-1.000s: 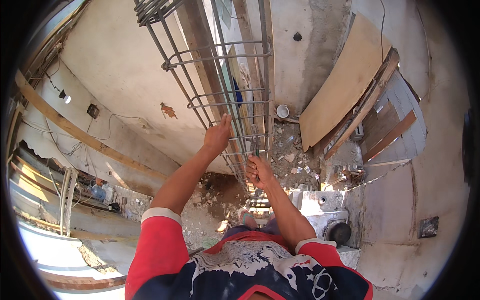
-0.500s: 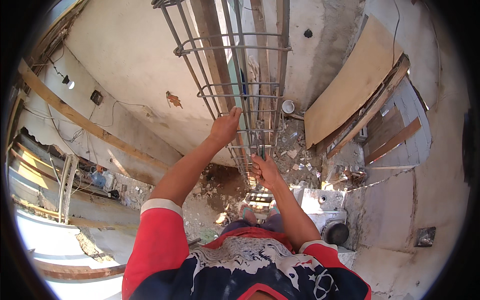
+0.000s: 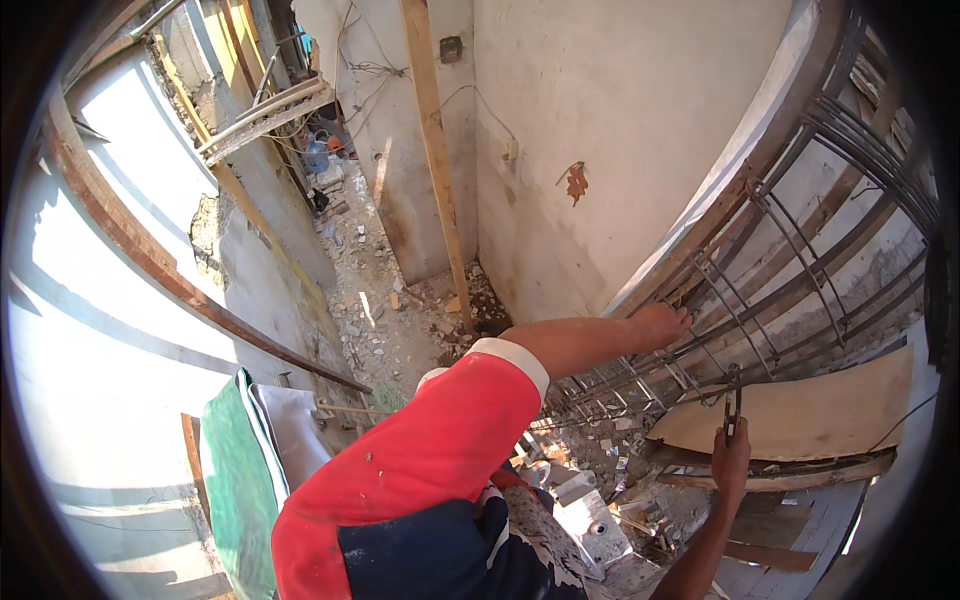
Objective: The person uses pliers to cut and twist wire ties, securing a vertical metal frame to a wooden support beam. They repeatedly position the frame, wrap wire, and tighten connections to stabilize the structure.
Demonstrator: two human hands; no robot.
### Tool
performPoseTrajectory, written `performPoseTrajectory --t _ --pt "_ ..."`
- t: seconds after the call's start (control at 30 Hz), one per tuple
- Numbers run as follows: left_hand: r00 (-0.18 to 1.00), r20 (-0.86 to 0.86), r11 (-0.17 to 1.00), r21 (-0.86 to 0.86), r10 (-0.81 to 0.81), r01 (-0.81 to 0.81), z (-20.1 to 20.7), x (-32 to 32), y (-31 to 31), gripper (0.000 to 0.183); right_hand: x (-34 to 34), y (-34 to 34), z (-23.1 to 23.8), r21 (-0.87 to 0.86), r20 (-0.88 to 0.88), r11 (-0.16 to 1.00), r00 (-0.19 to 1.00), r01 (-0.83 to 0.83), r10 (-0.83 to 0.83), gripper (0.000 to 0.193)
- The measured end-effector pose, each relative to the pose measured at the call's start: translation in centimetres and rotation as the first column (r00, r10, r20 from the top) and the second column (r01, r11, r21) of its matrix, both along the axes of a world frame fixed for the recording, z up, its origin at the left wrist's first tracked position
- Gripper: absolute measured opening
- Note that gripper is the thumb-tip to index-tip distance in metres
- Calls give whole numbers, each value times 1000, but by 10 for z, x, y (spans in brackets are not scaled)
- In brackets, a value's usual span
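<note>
I count two hands, one rebar cage (image 3: 740,318), one pincer-like tool (image 3: 734,402). Cage slants up from rubble-strewn floor (image 3: 362,275). Left hand (image 3: 662,325) at cage's wall-side edge, fingers curled; can't tell if clamped on bar. Right hand (image 3: 731,455) clamped round tool handles, tool head near cage's opposite edge. One plywood sheet (image 3: 805,412) behind, one wooden post (image 3: 432,140).

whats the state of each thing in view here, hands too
left hand: at the rebar cage, fingers bent, grip unclear
right hand: closed around the pliers-like tool
pliers-like tool: held, jaw opening too small to tell
rebar cage: some stirrups spaced apart, others bunched
plastered wall: chipped, reddish patch exposed
plywood sheet: propped up, unpainted
rubble: scattered over the floor
</note>
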State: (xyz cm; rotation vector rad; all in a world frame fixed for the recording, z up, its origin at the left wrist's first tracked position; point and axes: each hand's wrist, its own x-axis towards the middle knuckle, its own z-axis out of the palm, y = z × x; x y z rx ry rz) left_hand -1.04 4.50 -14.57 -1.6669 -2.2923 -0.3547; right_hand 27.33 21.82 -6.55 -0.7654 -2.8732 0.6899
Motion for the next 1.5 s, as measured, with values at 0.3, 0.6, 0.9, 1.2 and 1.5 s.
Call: performPoseTrajectory --t 0.3,0.6,0.9,1.2,1.5 --pt "1000 -2 999 37 2 -2 -16 -10 -5 39 -15 3 20 60 -8 998 1000 -9 9 26" --pt "988 120 994 46 97 -103 -16 -4 27 41 11 19 -35 8 -438 988 889 155 -136 34" --pt "934 331 972 138 136 -190 8 51 -97 47 10 -115 68 -338 -779 938 538 73 -322 41" --pt "508 860 828 320 -50 -460 -24 96 -204 25 -106 -178 131 -347 -905 865 372 -363 -206 50" --pt "74 865 703 451 -497 -550 7 141 -234 33 -205 -172 110 182 -498 952 858 245 -125 52"
